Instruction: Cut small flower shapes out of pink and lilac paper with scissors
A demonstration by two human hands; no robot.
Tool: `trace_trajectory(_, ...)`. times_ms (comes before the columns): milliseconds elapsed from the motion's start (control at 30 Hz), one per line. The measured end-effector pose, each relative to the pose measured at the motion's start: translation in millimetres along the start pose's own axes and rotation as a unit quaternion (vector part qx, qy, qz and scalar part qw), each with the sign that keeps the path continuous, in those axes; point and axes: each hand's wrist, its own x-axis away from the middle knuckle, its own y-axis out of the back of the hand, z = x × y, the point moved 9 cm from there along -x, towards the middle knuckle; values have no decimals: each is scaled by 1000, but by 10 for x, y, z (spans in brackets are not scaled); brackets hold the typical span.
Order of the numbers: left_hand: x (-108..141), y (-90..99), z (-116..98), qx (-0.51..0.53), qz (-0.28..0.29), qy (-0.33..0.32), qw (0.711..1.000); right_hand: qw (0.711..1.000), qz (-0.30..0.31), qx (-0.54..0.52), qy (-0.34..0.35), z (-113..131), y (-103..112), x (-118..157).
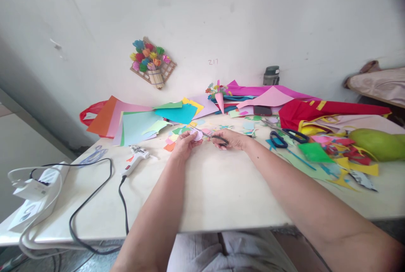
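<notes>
Over the middle of the table, my left hand is closed on a small pale lilac piece of paper with a rounded outline. My right hand grips a pair of scissors by its dark handles. The blades point left and lie close against the lilac paper; whether they are cutting it I cannot tell. Colored paper scraps lie on the table just beyond both hands.
A white glue gun with a black cord lies left, near a white power strip. Colored paper sheets spread along the wall. To the right are dark-handled scissors, red cloth, a green rounded object and a phone-like dark object.
</notes>
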Motion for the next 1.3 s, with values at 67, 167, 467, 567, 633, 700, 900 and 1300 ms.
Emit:
trace_trajectory(67, 3, -7, -5, 0, 1, -1, 1000, 1000, 1, 7, -1, 30, -21, 21)
trace_trajectory(167, 9, -21, -9, 4, 3, -1, 1000, 1000, -1, 12, -1, 72, -38, 47)
trace_trajectory(467, 18, -38, -11, 28, 2, 0, 1000, 1000, -4, -4, 13, 60, -32, 11)
trace_trajectory(567, 19, -37, -8, 28, 2, 2, 1000, 999, -1, -15, 28, 41, -22, -18)
trace_trajectory(633, 19, -33, -6, 24, -1, 3, 1000, 999, 3, -18, 35, 26, -17, -35)
trace_trajectory(700, 18, -34, -6, 21, 0, 3, 1000, 999, 7, -20, 37, 9, -16, -50)
trace_trajectory(900, 19, -45, -9, 23, 6, 0, 1000, 998, 17, -33, 42, -3, -12, -64)
trace_trajectory(1300, 28, -40, 21, 0, 19, 12, 1000, 998, 16, -54, 26, 55, -16, -13)
